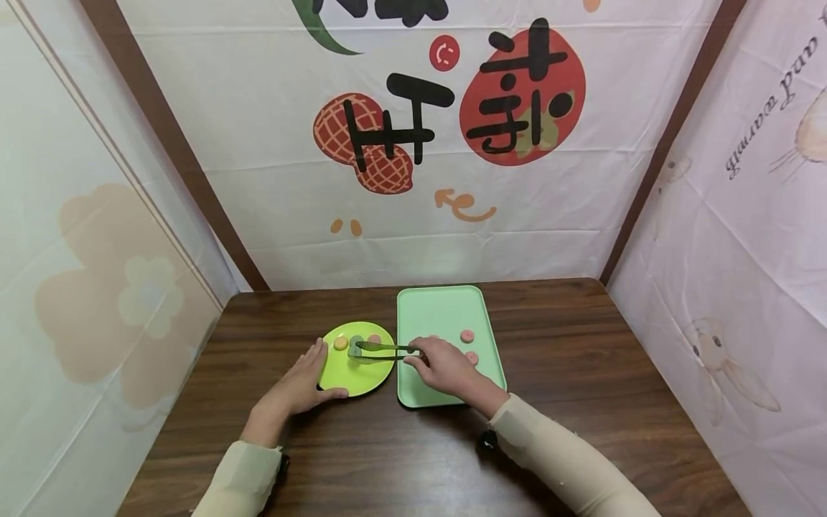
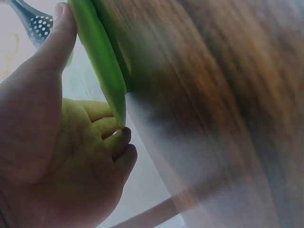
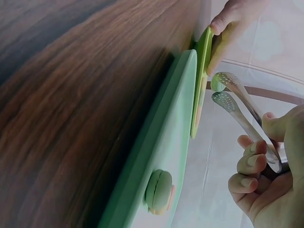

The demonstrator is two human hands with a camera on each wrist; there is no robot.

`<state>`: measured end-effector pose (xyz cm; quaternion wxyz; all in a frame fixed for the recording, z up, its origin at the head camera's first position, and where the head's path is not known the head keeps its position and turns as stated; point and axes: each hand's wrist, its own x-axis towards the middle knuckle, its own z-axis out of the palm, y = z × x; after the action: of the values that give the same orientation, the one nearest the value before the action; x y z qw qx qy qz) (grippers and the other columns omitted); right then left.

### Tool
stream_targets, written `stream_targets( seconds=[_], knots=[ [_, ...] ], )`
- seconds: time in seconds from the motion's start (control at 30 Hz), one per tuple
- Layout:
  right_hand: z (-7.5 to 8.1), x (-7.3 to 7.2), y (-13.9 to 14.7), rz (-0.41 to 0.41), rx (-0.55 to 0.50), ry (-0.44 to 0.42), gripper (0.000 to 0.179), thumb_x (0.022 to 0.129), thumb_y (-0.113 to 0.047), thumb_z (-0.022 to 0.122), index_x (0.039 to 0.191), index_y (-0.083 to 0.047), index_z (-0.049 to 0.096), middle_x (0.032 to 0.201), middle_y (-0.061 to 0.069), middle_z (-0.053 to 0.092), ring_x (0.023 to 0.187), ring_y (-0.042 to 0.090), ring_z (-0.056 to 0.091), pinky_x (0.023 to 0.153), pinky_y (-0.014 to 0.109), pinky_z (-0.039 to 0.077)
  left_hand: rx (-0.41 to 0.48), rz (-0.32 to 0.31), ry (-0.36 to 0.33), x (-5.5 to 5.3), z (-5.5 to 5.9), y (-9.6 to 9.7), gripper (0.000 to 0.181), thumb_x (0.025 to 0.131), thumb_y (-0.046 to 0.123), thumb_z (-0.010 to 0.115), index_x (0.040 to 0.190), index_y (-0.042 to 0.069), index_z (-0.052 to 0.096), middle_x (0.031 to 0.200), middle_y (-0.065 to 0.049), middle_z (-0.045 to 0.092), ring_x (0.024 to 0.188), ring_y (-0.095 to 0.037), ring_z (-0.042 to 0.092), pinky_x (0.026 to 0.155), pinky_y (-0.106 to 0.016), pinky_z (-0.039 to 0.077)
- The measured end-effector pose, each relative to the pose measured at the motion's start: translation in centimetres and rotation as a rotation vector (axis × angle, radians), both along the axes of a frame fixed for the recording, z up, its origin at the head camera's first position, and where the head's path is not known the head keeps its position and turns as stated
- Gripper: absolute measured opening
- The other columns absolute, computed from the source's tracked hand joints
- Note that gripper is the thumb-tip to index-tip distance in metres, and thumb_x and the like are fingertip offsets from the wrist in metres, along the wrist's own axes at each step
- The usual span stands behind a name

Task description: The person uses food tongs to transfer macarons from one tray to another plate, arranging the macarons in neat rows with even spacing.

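My right hand [image 1: 446, 365] holds metal tongs [image 3: 242, 111] with perforated tips, reaching left over the lime-green plate [image 1: 368, 384]. At the parted tips is a green macaron [image 3: 217, 82], against the upper tip in the right wrist view. On the plate lie a yellow macaron [image 1: 341, 343], another green macaron [image 1: 356, 339] and a pink macaron [image 1: 375, 339]. Along the plate's left rim rests my left hand [image 1: 298, 380], fingers extended and thumb at the near edge. The left wrist view shows its thumb and fingertips touching the rim.
Right of the plate stands a mint-green tray [image 1: 439, 305] holding pink macarons [image 1: 467, 335], partly covered by my right hand. A green macaron [image 3: 159, 189] shows on the tray in the right wrist view. Printed cloth walls [image 1: 297, 251] surround the brown wooden table [image 1: 562, 345].
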<state>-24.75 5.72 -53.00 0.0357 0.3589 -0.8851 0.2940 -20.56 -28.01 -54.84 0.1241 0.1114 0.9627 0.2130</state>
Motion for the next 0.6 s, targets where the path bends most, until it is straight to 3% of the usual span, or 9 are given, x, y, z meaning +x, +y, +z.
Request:
stream_targets(
  seconds=[0.13,0.37,0.6],
  knots=[
    [-0.1,0.1,-0.7,0.012,0.005,-0.016,0.019,0.109,-0.029,0.068,0.113,-0.011,0.074,0.079,-0.008,0.065,0.075,0.009,0.057,0.064,0.026,0.051,-0.003,0.011,0.004,0.2,-0.4,-0.1,0.126,0.092,0.069,0.073,0.167,-0.012,0.011,0.175,-0.032,0.005,0.162,-0.049,0.011,0.130,-0.064,0.017],
    [-0.5,0.2,-1.6,0.012,-0.003,-0.008,0.020,0.110,-0.029,0.066,0.115,-0.012,0.073,0.093,-0.003,0.074,0.076,0.005,0.064,0.066,0.025,0.055,-0.003,0.018,0.005,0.3,-0.4,0.0,0.126,0.093,0.067,0.074,0.167,-0.012,0.011,0.175,-0.032,0.004,0.162,-0.049,0.010,0.130,-0.064,0.018],
    [-0.5,0.2,-2.1,0.020,0.002,-0.009,0.020,0.111,-0.030,0.064,0.110,-0.011,0.072,0.093,-0.001,0.073,0.080,0.008,0.068,0.065,0.024,0.056,0.007,0.031,0.000,0.2,-0.4,0.1,0.125,0.093,0.066,0.075,0.167,-0.011,0.010,0.176,-0.031,0.003,0.162,-0.050,0.010,0.130,-0.065,0.018]
  ],
)
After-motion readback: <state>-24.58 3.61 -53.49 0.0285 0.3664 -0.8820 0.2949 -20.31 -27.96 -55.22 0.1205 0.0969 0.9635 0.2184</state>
